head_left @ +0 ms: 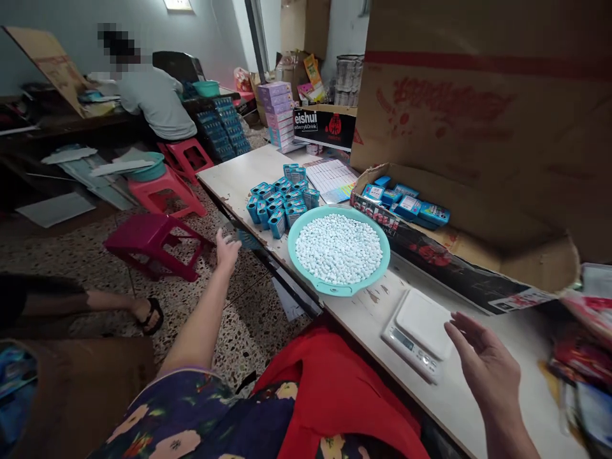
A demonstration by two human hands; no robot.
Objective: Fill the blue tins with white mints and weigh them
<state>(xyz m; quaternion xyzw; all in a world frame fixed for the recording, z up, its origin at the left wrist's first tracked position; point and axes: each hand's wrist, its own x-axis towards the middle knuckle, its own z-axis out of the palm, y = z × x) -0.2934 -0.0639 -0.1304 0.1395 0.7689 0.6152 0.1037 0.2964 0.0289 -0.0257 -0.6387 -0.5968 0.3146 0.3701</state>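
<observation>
My left hand (228,250) reaches out over the floor beside the table's edge. A blurred greyish-teal shape (248,239) lies by its fingertips; I cannot make out whether the fingers hold it. My right hand (490,366) is open, its fingers stretched and its thumb apart, just right of a white digital scale (423,328). The scale's platform bears nothing. Left of the scale sits a teal basin (329,288) filled with small white pellets (339,248). Several small blue boxes (277,223) stand clustered behind the basin, some with dark openings on top.
An open cardboard carton (430,268) holds blue packets (406,204) on the right. A printed sheet (329,178) and purple boxes (277,105) lie farther back. Stools (148,239) stand on the left, where a person (155,102) sits at another table. Another person's leg (109,299) shows lower left.
</observation>
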